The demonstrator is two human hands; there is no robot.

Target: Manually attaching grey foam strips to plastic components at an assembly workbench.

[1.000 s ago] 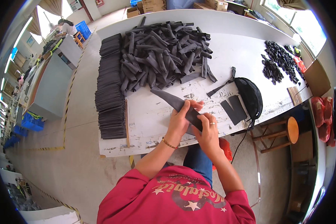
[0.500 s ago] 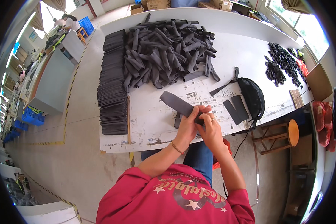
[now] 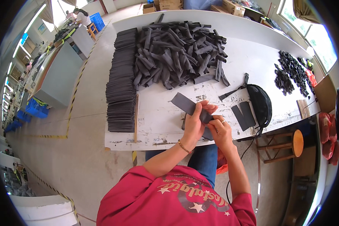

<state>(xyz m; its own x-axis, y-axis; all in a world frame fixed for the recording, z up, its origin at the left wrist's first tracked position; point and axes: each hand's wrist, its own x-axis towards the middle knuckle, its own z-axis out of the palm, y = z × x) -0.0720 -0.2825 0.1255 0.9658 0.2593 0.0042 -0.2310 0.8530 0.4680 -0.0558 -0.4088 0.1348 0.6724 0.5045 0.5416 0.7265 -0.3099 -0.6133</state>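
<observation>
Two hands meet over the near edge of the white worktop [image 3: 154, 128], both closed on one dark grey fabric strip [image 3: 184, 104]. The left hand [image 3: 194, 126] pinches the strip from the left with fingers curled over its near end; the right hand [image 3: 219, 132], a ring on one finger, grips the same end from below. Compared with a second ago, the strip has been drawn nearer and its free end now angles up and to the left, so the work appears to have gone from positioning to folding or turning the near end. To the left lies a neat stack of flat pieces [image 3: 120, 81]; far of the hands sits a loose heap of rolled pieces [image 3: 177, 52]. Right of the hands lie two flat cut pieces [image 3: 244, 115] and a black pouch [image 3: 260, 103]. Bare worktop remains between stack and hands.
</observation>
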